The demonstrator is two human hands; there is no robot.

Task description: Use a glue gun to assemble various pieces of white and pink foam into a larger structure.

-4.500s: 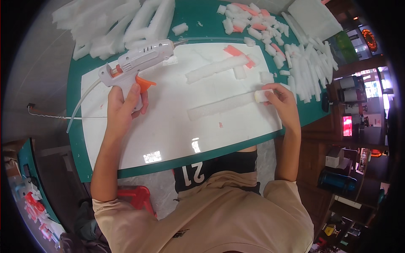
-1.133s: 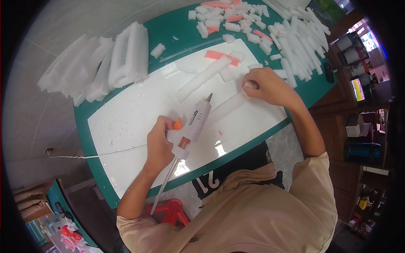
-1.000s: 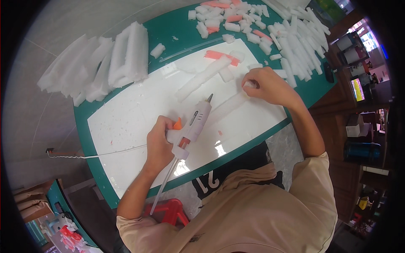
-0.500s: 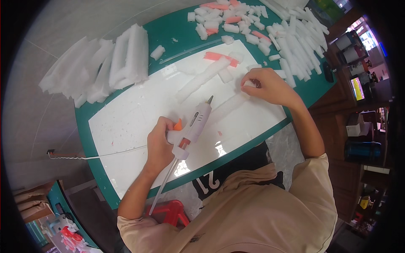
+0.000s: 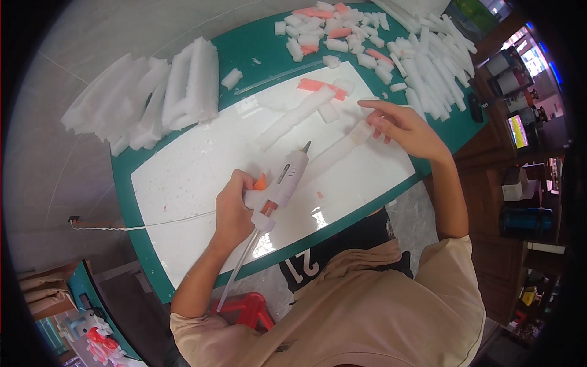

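Note:
My left hand (image 5: 234, 209) grips a white hot glue gun (image 5: 282, 182) with an orange trigger. Its metal nozzle points up-right, close to the near end of a long white foam strip (image 5: 333, 154) lying on a white board (image 5: 202, 177). My right hand (image 5: 400, 125) pinches the far end of that strip, with the index finger stretched out. A second foam strip (image 5: 296, 116) lies just beyond, with an orange-pink piece (image 5: 315, 85) at its far end.
The board lies on a green table (image 5: 125, 183). Large white foam blocks (image 5: 165, 98) are stacked at the far left, and several small foam bits and sticks (image 5: 397, 55) at the far right. The gun's cord (image 5: 140, 225) trails left. A red stool (image 5: 247, 309) stands below.
Since 4.5 s ago the glue gun has come from the board's far left to its middle, nozzle toward the strip. In the last second my right fingers have loosened slightly.

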